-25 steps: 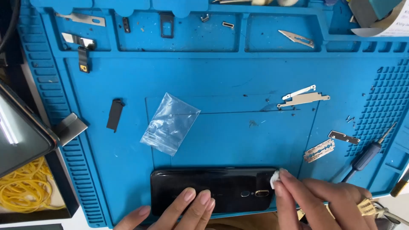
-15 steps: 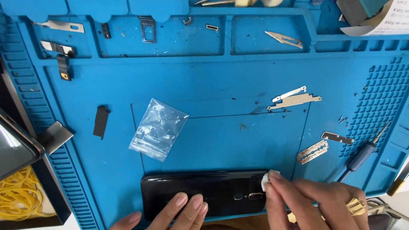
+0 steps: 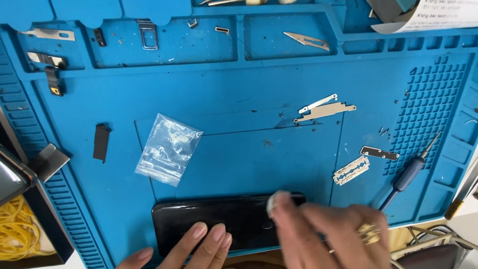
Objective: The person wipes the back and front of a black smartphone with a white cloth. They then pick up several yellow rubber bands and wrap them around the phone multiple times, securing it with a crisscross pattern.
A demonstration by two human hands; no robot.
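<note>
Bottom edge of the frame: left hand (image 3: 186, 246), fingers held together and laid flat on the black phone (image 3: 224, 221), pressing its left half. Right hand (image 3: 328, 234), blurred, fingertips pinched on a small white wad (image 3: 275, 201) held against the phone's upper right part; a gold ring (image 3: 367, 231) on one finger. The phone lies face down and lengthwise at the lower centre of the blue work mat (image 3: 249, 84).

Middle of the frame, loose on the mat:
- clear zip bag (image 3: 169, 149), left of centre — contents too small to make out;
- black plastic strip (image 3: 101, 142), further left;
- razor blade (image 3: 351, 171) and small dark metal plate (image 3: 379, 153), right of centre;
- blue-handled screwdriver (image 3: 411, 172), right, tip pointing to the upper right;
- two thin metal shields (image 3: 323, 108), just above centre, with tiny screws near them.

Top of the frame, moulded compartments of the mat:
- upper left tray — scalpel blade (image 3: 50, 34), a flex part with black tail (image 3: 52, 69);
- next tray — small metal frame (image 3: 148, 34) and two tiny bits;
- centre-right tray — one scalpel blade (image 3: 307, 41).

Left edge, off the mat: dark box holding yellow cable (image 3: 17, 231); a grey metal piece (image 3: 50, 160) above it.
</note>
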